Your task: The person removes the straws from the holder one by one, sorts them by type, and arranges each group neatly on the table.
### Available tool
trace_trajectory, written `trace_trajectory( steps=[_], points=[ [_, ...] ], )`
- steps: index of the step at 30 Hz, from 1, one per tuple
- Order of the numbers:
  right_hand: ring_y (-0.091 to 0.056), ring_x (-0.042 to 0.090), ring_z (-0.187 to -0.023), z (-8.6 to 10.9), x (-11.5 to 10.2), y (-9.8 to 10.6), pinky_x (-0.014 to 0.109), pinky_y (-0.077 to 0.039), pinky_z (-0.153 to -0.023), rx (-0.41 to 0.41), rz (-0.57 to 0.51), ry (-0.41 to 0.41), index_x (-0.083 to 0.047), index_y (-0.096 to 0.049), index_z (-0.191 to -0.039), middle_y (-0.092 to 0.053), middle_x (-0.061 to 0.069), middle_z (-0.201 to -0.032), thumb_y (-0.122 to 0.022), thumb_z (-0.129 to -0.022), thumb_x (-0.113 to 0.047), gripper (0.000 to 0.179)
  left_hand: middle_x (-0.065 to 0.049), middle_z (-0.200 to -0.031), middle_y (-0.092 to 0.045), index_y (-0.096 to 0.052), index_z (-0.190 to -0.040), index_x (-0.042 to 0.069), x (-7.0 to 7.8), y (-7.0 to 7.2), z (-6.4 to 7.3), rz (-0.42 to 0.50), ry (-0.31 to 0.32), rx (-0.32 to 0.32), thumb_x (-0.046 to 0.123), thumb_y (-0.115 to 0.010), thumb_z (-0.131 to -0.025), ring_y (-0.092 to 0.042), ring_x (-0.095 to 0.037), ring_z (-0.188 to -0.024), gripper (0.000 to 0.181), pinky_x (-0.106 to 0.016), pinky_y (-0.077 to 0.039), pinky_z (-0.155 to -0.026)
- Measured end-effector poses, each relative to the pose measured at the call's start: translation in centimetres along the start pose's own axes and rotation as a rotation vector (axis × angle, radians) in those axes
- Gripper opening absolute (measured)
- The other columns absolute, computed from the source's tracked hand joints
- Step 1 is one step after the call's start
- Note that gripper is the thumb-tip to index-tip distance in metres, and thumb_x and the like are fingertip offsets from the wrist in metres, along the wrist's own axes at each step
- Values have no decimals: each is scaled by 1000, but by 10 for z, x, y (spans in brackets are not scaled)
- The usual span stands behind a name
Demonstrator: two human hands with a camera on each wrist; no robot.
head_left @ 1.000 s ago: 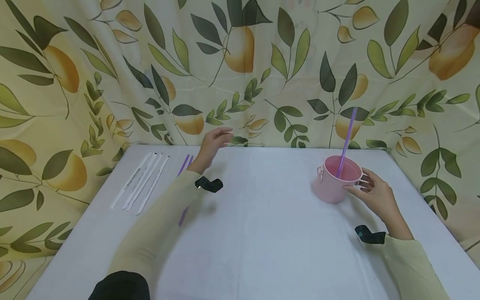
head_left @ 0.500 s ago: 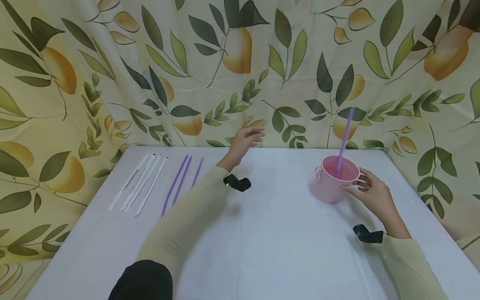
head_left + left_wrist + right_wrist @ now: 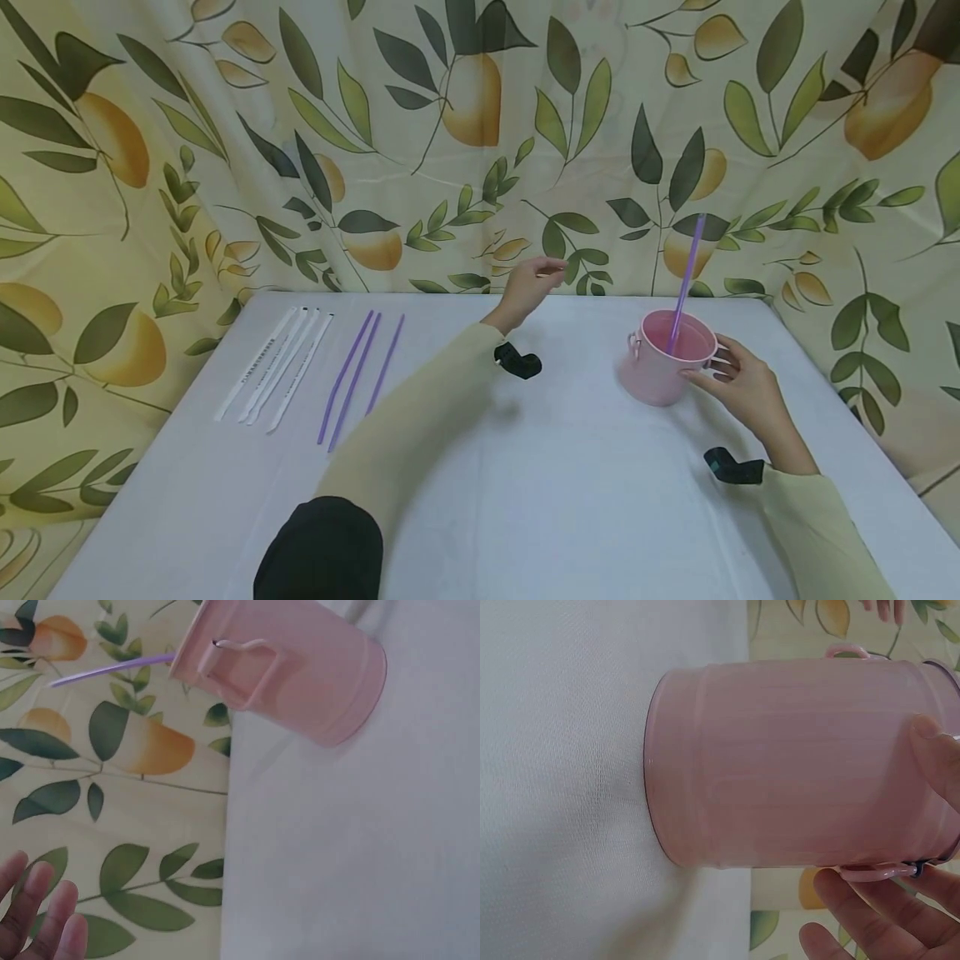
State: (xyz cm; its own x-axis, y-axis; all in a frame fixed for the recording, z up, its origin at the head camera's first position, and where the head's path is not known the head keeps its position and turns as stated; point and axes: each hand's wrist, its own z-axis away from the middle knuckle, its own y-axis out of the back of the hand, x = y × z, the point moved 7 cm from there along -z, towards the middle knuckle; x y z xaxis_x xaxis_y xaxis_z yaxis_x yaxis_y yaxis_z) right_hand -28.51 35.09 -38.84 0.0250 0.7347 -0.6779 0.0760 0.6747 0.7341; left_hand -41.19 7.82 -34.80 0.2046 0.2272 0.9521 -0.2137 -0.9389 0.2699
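Note:
A pink metal bucket (image 3: pixel 660 367) with small side handles stands at the right of the table, a purple straw (image 3: pixel 686 283) leaning up out of it. My right hand (image 3: pixel 742 392) holds the bucket from its right side: in the right wrist view the thumb (image 3: pixel 936 754) lies on its wall, and the fingers (image 3: pixel 877 915) are at the side handle. Left of the bucket, my left hand (image 3: pixel 525 287) is raised near the table's back edge, apart from it. Its fingers (image 3: pixel 45 915) are loosely extended and nothing shows in them.
Three purple straws (image 3: pixel 351 375) lie on the left part of the white table (image 3: pixel 555 500). Beyond them, several white paper-wrapped straws (image 3: pixel 281 367) lie side by side. A leaf-and-fruit patterned curtain (image 3: pixel 450 192) hangs behind the table.
My left hand has moved right, away from the purple straws and toward the bucket, uncovering more of those straws. The right hand stays at the bucket, which has not moved.

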Motion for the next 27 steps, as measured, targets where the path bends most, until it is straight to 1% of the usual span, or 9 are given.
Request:
trace_trajectory(
  steps=[3, 6, 9, 13, 17, 21, 25, 27],
  points=[
    [-46, 53, -118, 0, 1, 1, 51, -44, -89, 5, 4, 0, 1, -20, -147, -41, 37, -135, -65, -86, -40, 87, -7, -118, -63, -62, -119, 7, 3, -16, -5, -29, -10, -28, 18, -56, -95, -59, -19, -107, 28, -20, -49, -83],
    [-46, 53, -118, 1, 1, 1, 48, -45, -87, 10, 2, 8, 2, -21, -147, -41, 36, -135, -66, -86, -39, 86, -6, -119, -63, -63, -117, 7, 8, -32, -8, -56, -31, -54, 19, -56, -94, -57, -19, -110, 27, -19, -48, -83],
    [-47, 52, -117, 1, 0, 1, 46, -46, -86, 12, -3, 11, 2, -21, -147, -41, 36, -135, -66, -86, -39, 86, -5, -119, -64, -65, -116, 8, 12, -47, -10, -83, -47, -67, 20, -58, -94, -58, -17, -109, 26, -16, -47, -81],
    [-46, 52, -118, 1, 0, 0, 47, -45, -86, 10, -7, 3, 2, -20, -147, -41, 36, -135, -65, -86, -40, 86, -5, -114, -65, -65, -115, 8, 15, -65, -14, -109, -50, -79, 22, -60, -93, -60, -15, -102, 27, -13, -47, -75],
    [-46, 52, -118, 0, 1, -1, 49, -45, -88, 5, -7, -6, 1, -20, -147, -41, 36, -136, -65, -86, -41, 87, -4, -109, -68, -66, -113, 10, 19, -79, -17, -132, -35, -84, 24, -61, -92, -62, -12, -97, 26, -12, -46, -72],
    [-46, 53, -119, 1, 1, 0, 50, -44, -88, 0, -5, -8, 1, -19, -147, -40, 36, -136, -65, -86, -41, 87, -2, -107, -69, -67, -111, 12, 23, -91, -19, -165, -19, -82, 26, -62, -91, -62, -10, -95, 25, -10, -45, -70],
    [-46, 52, -118, 1, 0, 1, 50, -44, -89, -2, -6, -2, 1, -20, -147, -40, 36, -136, -64, -86, -41, 86, -1, -105, -69, -68, -110, 13, 26, -101, -21, -162, -8, -78, 25, -63, -90, -63, -9, -92, 24, -10, -46, -69],
    [-46, 52, -118, 1, 0, 1, 51, -44, -89, -2, -5, -1, 1, -20, -147, -41, 36, -136, -64, -87, -41, 86, -1, -105, -69, -68, -109, 12, 27, -107, -22, -140, -2, -80, 24, -64, -90, -62, -9, -93, 23, -11, -46, -70]
  ],
)
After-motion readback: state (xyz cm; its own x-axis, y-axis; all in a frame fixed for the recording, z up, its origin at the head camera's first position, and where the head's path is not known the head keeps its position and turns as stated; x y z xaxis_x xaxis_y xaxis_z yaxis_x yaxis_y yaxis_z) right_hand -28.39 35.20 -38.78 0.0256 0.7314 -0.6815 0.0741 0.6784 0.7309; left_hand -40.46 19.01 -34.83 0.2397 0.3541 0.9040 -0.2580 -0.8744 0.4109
